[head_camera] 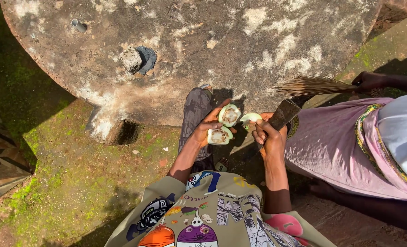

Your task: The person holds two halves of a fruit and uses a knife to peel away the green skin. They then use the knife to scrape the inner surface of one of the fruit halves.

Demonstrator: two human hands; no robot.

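Note:
My left hand point(206, 126) holds two cut pieces of a pale green fruit point(229, 115) with whitish flesh, one above the other point(219, 136). My right hand point(267, 137) grips a broad-bladed knife point(284, 114), its blade pointing up and right, and a third fruit piece point(250, 118) rests at its fingertips. Both hands are close together in front of a large round concrete slab point(203, 50). My patterned shirt fills the bottom of the head view.
Another person in a pink wrap point(331, 146) sits at right, their hand point(370, 81) holding a straw broom point(311, 85). A stone point(131, 60) and a short grey pipe piece point(78, 25) lie on the slab. Mossy ground point(75, 183) lies at left.

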